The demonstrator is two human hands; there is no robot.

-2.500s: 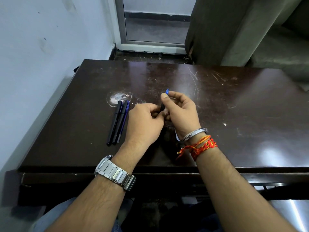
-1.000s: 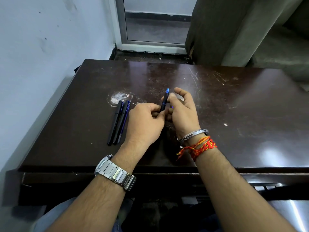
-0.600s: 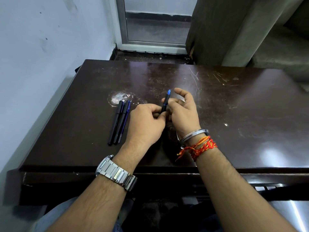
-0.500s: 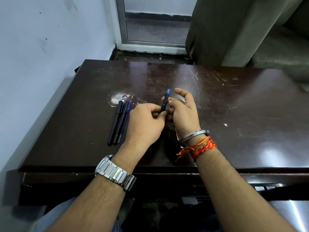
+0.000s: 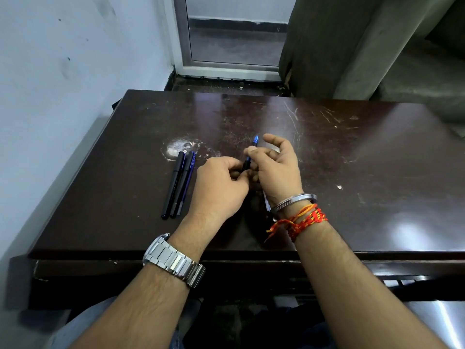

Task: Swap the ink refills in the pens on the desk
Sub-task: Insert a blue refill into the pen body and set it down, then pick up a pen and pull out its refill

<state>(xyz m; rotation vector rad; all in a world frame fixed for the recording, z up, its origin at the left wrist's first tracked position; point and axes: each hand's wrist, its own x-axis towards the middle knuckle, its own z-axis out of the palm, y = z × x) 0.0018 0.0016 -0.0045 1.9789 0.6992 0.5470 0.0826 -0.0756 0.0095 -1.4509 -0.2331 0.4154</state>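
Currently, on my feed, both hands meet over the middle of the desk (image 5: 352, 159), a little toward its left side. The left hand (image 5: 221, 187) is curled into a loose fist around the lower end of a dark pen (image 5: 247, 162). Its fingers are tucked under, so I cannot tell exactly where they sit on the barrel. The right hand (image 5: 276, 170) pinches the same pen higher up: thumb pressed on the barrel, the other fingers bent behind it, and the index finger lifted clear toward the far edge. The pen is tilted, with its blue tip (image 5: 256, 140) pointing up and away, off the desk surface.

Three more pens (image 5: 179, 183) lie side by side and touching, parallel, on the left part of the desk. They run from a white scuff (image 5: 180, 147) back toward the near edge, just beside the left hand.

A pale sliver (image 5: 265, 203) shows under the right wrist; I cannot make out what it is. I see a steel watch (image 5: 173, 260) on the left wrist, and a metal bangle (image 5: 293, 200) with red and orange threads (image 5: 304, 220) on the right.
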